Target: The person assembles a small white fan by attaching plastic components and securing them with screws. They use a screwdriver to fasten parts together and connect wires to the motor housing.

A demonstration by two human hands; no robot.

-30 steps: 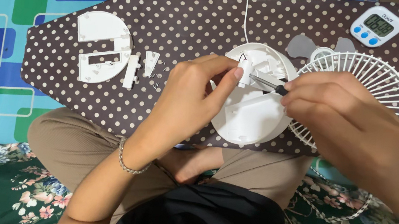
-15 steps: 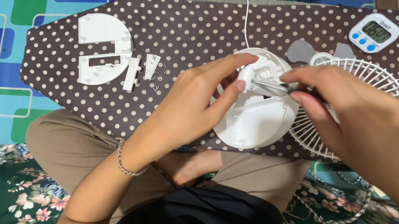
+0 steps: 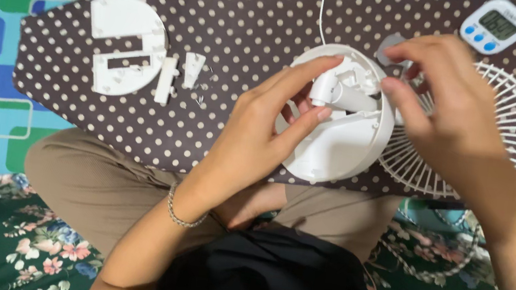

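Screwdriver seemingly gone, two hands (image 3: 260, 132) (image 3: 454, 118), one fan base (image 3: 337, 149)

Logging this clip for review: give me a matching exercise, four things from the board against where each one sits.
Things:
1. round white plastic fan housing
2. white wire fan grille
3. white digital timer with blue buttons
4. white half-round plastic plates

Places:
A. board's far right corner
B. board's left end
C. under the left hand
D. behind the right hand

Pairs: 1-C, 2-D, 3-A, 4-B
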